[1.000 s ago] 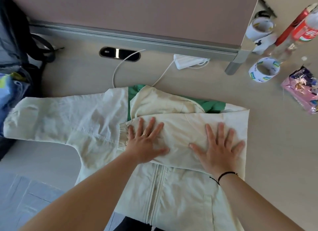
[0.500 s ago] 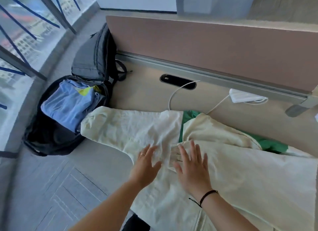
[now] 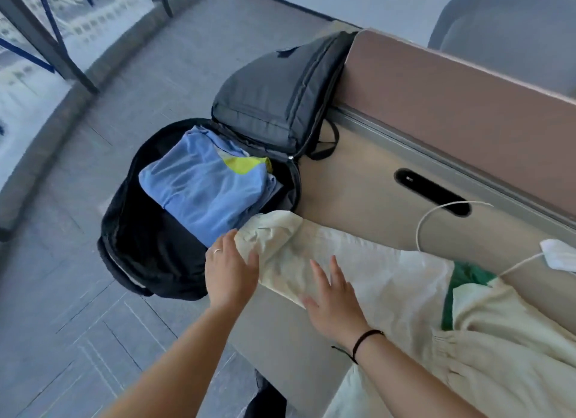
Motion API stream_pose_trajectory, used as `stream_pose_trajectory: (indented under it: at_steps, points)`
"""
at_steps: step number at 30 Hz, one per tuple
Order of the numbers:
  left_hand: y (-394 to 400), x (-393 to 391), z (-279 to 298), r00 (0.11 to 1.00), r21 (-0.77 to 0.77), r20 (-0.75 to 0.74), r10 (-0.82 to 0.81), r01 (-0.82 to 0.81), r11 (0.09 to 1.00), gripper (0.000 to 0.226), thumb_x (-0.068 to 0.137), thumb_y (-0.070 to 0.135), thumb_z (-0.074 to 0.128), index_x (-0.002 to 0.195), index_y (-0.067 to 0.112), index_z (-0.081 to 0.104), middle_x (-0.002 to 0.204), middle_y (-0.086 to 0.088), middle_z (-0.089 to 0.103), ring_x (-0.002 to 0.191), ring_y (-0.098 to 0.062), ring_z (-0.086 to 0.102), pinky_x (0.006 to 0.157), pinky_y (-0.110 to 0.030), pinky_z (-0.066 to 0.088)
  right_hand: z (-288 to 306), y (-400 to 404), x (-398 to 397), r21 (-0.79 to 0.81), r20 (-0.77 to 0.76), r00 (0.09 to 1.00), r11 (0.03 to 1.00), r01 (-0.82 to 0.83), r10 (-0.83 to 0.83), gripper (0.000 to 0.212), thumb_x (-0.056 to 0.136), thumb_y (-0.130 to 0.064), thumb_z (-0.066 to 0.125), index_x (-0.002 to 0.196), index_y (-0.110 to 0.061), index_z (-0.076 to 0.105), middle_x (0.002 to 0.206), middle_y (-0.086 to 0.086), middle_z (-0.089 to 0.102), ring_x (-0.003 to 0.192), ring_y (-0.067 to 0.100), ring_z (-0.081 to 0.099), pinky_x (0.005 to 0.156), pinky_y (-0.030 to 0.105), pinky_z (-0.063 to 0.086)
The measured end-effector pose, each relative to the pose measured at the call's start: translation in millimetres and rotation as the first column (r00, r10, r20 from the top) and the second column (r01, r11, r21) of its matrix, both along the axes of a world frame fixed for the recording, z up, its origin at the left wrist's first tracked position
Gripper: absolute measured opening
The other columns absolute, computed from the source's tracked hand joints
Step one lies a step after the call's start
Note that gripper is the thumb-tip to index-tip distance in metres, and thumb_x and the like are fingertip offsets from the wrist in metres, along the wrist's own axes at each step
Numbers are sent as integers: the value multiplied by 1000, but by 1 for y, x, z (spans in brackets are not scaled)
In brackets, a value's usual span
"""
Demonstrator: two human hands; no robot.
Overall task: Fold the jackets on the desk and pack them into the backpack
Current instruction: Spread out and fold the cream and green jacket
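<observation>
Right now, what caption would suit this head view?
Both hands, left and right, reach the cream jacket's sleeve beside the open backpack.

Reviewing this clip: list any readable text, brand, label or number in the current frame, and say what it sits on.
None is readable in this frame.
Backpack: no logo or tag text visible.
Blue folded jacket inside it: a yellow patch, no letters.
Cream jacket on the desk: no print visible.
Slot in the desk: a small pale mark, too small to read.
White charger: no marking legible.
</observation>
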State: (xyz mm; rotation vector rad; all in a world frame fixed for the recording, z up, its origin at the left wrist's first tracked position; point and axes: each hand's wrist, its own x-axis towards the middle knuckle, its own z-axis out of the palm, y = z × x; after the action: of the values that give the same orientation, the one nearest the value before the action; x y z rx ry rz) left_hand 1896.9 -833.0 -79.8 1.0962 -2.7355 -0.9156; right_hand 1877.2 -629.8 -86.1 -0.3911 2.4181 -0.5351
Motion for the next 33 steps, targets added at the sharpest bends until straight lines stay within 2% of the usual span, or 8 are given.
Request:
stream_pose_trajectory:
  at_steps: [7, 13, 16, 19, 22, 24, 28, 33]
  points:
    - [-49, -34, -11, 991, 286, 96, -92, 61, 956, 40, 97, 33, 40, 136, 28, 48, 120, 10, 60, 100, -14, 59, 84, -41, 53, 17, -70, -20, -145, 359, 874, 905, 399, -328, 75, 100, -46, 48, 160, -27, 7, 167, 4, -11, 154, 14, -4, 118, 30, 13]
    - [-30, -27, 4, 979, 294, -158, -130, 172, 940, 39, 94, 19, 55, 129, 36, 52, 102, 18, 55, 92, -3, 57, 76, -32, 49, 23, -71, -32, -137, 341, 801, 817, 560, -492, 63, 101, -46, 49, 154, -15, 31, 158, 3, 35, 146, 18, 33, 116, 30, 26]
    - [-2, -18, 11, 902, 302, -351, -252, 364, 881, 46, 91, 8, 61, 127, 36, 56, 111, 17, 53, 95, 1, 57, 80, -31, 53, 36, -71, -41, -206, 636, 486, 474, 856, -600, 50, 96, -58, 53, 133, -24, 58, 130, 3, 64, 120, 20, 61, 108, 40, 44]
    - [29, -8, 12, 802, 348, -481, -355, 546, 762, 69, 84, -4, 66, 132, 43, 47, 134, 19, 42, 101, -5, 63, 87, -29, 55, 50, -58, -51, -130, 920, 146, 69, 989, -363, 65, 87, -65, 62, 126, -12, 65, 112, 12, 70, 99, 27, 68, 86, 41, 56]
    - [58, 3, 15, 750, 394, -480, -456, 648, 652, 70, 87, 4, 67, 136, 47, 42, 137, 20, 44, 113, 1, 58, 94, -25, 51, 55, -40, -48, -142, 903, 158, 69, 987, -399, 48, 83, -43, 76, 110, -4, 67, 84, 10, 69, 71, 24, 68, 67, 34, 54]
    - [77, 11, 13, 717, 353, -454, -529, 690, 632, 68, 89, 16, 65, 145, 41, 34, 147, 14, 42, 133, -1, 44, 111, -26, 40, 52, -22, -43, -165, 854, 160, 35, 986, -496, 39, 78, -20, 78, 110, 1, 70, 92, 13, 73, 81, 28, 71, 76, 36, 56]
    - [106, 24, -4, 670, 120, -139, -729, 742, 659, 86, 97, 47, 51, 160, 26, -5, 167, 7, -5, 152, -22, -21, 124, -38, -10, 51, 30, -32, -205, 772, 159, -5, 979, -615, 27, 92, -11, 68, 118, -4, 70, 109, 17, 74, 101, 33, 72, 89, 44, 55]
    - [141, 29, -12, 600, 122, -33, -799, 796, 593, 89, 98, 48, 48, 156, 32, -17, 167, 3, -13, 151, -21, -23, 124, -38, -12, 55, 125, -8, -261, 694, 116, -99, 960, -710, 19, 97, -11, 63, 115, -8, 69, 109, 15, 74, 96, 32, 72, 78, 44, 59]
